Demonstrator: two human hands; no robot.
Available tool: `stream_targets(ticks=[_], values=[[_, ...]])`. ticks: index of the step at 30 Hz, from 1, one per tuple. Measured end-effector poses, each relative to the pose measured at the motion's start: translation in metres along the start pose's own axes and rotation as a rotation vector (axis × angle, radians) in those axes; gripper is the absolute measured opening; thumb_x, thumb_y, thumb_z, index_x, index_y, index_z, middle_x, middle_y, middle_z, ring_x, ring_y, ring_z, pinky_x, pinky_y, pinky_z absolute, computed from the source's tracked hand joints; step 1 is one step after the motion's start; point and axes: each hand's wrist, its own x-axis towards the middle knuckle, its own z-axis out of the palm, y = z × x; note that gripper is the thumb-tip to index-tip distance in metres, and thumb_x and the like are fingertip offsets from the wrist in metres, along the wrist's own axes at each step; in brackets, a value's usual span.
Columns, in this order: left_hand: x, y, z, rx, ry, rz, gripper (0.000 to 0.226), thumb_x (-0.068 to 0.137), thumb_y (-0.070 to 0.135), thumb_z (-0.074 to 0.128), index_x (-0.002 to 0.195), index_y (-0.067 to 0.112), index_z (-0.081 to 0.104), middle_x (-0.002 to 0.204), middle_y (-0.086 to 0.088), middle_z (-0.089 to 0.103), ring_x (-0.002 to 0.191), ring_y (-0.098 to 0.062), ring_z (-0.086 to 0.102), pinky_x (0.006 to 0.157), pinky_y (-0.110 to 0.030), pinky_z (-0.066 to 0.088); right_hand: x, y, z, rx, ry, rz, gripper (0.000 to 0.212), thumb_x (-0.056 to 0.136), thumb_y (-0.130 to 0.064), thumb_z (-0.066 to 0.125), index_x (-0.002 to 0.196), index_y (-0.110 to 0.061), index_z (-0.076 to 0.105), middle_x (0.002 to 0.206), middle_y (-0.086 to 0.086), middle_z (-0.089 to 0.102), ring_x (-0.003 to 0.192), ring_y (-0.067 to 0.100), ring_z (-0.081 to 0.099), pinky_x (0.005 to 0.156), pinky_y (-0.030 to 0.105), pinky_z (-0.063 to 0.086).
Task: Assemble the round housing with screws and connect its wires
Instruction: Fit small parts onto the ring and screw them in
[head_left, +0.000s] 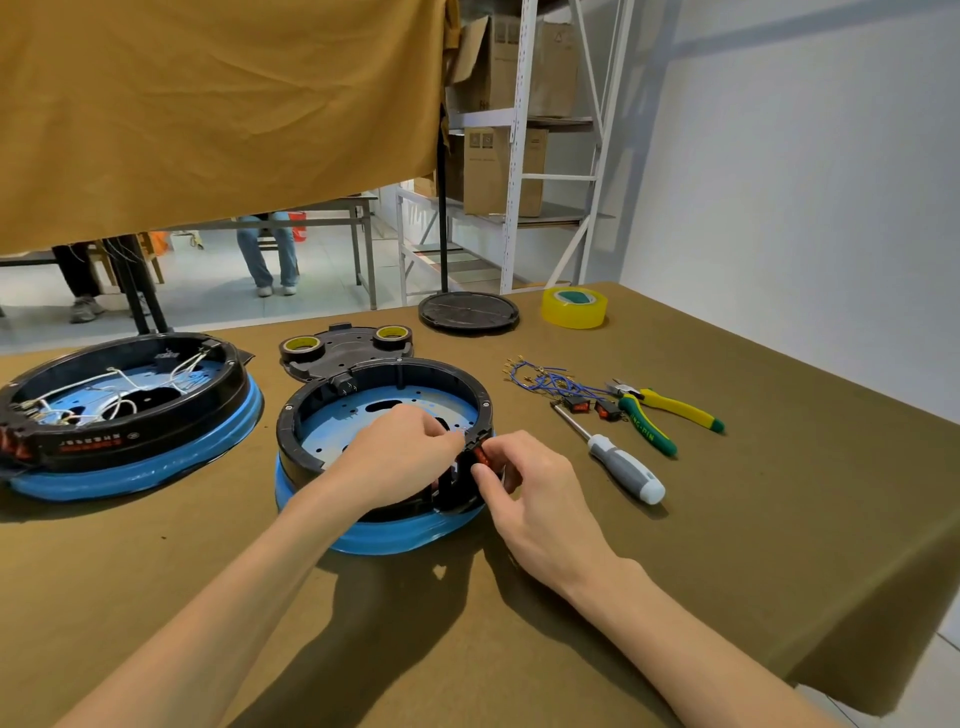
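Note:
A round black housing (311, 400) with a blue base and blue inner plate lies in the middle of the table. My left hand (400, 457) reaches inside it, fingers curled against the inner side of its right wall. My right hand (524, 493) is outside that same wall and pinches a small red switch (482, 456) set in the rim. Blue wires with brass terminals (540, 376) lie loose to the right, beside two more red switches (592, 408). A screwdriver (618, 462) with a grey and white handle lies near my right hand.
A second round housing (130, 415) with white wires inside sits at the left. Green and yellow pliers (654, 415), a yellow tape roll (574, 307), a black round lid (467, 310) and a black plate (343, 353) carrying two tape rolls lie further back. Metal shelves stand behind.

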Motion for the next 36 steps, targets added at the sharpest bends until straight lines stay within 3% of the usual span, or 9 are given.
stream_targets(ticks=[5, 8, 14, 18, 21, 24, 29, 33, 36], values=[[0.0, 0.004, 0.004, 0.071, 0.04, -0.003, 0.055, 0.094, 0.068, 0.051, 0.082, 0.021, 0.076, 0.063, 0.002, 0.063, 0.055, -0.01, 0.055, 0.053, -0.024, 0.043, 0.002, -0.001, -0.003, 0.032, -0.009, -0.002, 0.007, 0.099, -0.016, 0.066, 0.105, -0.016, 0.069, 0.091, -0.014, 0.058, 0.087, -0.01, 0.055, 0.073, 0.008, 0.045], [0.002, 0.004, 0.004, 0.095, 0.033, -0.003, 0.055, 0.094, 0.067, 0.053, 0.08, 0.02, 0.078, 0.061, 0.003, 0.064, 0.051, -0.006, 0.052, 0.047, -0.019, 0.04, 0.003, -0.001, -0.004, 0.03, -0.014, -0.006, 0.009, 0.098, -0.016, 0.067, 0.106, -0.014, 0.07, 0.091, -0.012, 0.058, 0.085, -0.011, 0.054, 0.072, 0.008, 0.044], [0.0, 0.006, 0.001, 0.079, 0.039, 0.019, 0.052, 0.095, 0.063, 0.055, 0.073, 0.021, 0.077, 0.063, -0.006, 0.07, 0.052, -0.011, 0.057, 0.05, -0.023, 0.043, 0.002, 0.001, 0.0, 0.02, 0.018, -0.002, 0.008, 0.097, -0.018, 0.068, 0.104, -0.016, 0.069, 0.087, -0.013, 0.056, 0.077, -0.006, 0.053, 0.068, 0.01, 0.042], [-0.004, 0.009, 0.001, 0.057, 0.064, 0.065, 0.027, 0.098, 0.057, 0.056, 0.097, 0.033, 0.069, 0.079, 0.007, 0.074, 0.076, -0.009, 0.07, 0.07, -0.031, 0.061, 0.002, 0.001, 0.003, 0.055, 0.039, 0.03, 0.007, 0.096, -0.02, 0.07, 0.102, -0.018, 0.068, 0.088, -0.009, 0.061, 0.074, 0.004, 0.055, 0.065, 0.017, 0.047], [-0.009, 0.012, 0.001, 0.059, 0.089, 0.122, 0.023, 0.1, 0.051, 0.055, 0.11, 0.038, 0.072, 0.079, 0.024, 0.063, 0.084, -0.003, 0.066, 0.069, -0.025, 0.055, 0.001, 0.002, 0.005, 0.042, 0.042, 0.032, 0.008, 0.096, -0.021, 0.069, 0.104, -0.019, 0.068, 0.09, -0.009, 0.063, 0.078, 0.005, 0.057, 0.068, 0.018, 0.05], [-0.009, 0.013, 0.001, 0.064, 0.09, 0.134, 0.027, 0.101, 0.049, 0.055, 0.114, 0.036, 0.074, 0.079, 0.029, 0.056, 0.086, -0.002, 0.063, 0.067, -0.021, 0.05, 0.0, 0.001, 0.005, 0.014, 0.046, 0.036, 0.01, 0.096, -0.022, 0.069, 0.106, -0.02, 0.069, 0.093, -0.01, 0.063, 0.08, 0.002, 0.057, 0.069, 0.015, 0.049], [-0.009, 0.015, -0.001, 0.086, 0.054, 0.065, 0.038, 0.101, 0.054, 0.053, 0.093, 0.027, 0.079, 0.077, 0.003, 0.076, 0.077, -0.013, 0.071, 0.072, -0.034, 0.06, 0.001, 0.001, 0.007, 0.023, 0.052, 0.052, 0.011, 0.096, -0.023, 0.07, 0.107, -0.022, 0.067, 0.094, -0.012, 0.061, 0.083, 0.0, 0.056, 0.071, 0.012, 0.047], [-0.009, 0.014, 0.001, 0.091, 0.067, 0.059, 0.041, 0.1, 0.056, 0.054, 0.084, 0.027, 0.079, 0.07, 0.002, 0.075, 0.069, -0.013, 0.07, 0.061, -0.031, 0.057, 0.0, 0.003, 0.009, 0.016, 0.07, 0.051, 0.015, 0.096, -0.025, 0.07, 0.11, -0.023, 0.066, 0.102, -0.013, 0.056, 0.092, -0.003, 0.054, 0.077, 0.009, 0.046], [-0.009, 0.013, 0.002, 0.104, 0.096, 0.05, 0.041, 0.1, 0.055, 0.055, 0.081, 0.027, 0.078, 0.065, 0.003, 0.073, 0.058, -0.008, 0.063, 0.048, -0.021, 0.043, -0.001, 0.003, 0.009, 0.002, 0.065, 0.054, 0.014, 0.096, -0.028, 0.069, 0.108, -0.022, 0.068, 0.102, -0.013, 0.05, 0.095, -0.002, 0.052, 0.077, 0.012, 0.048]])
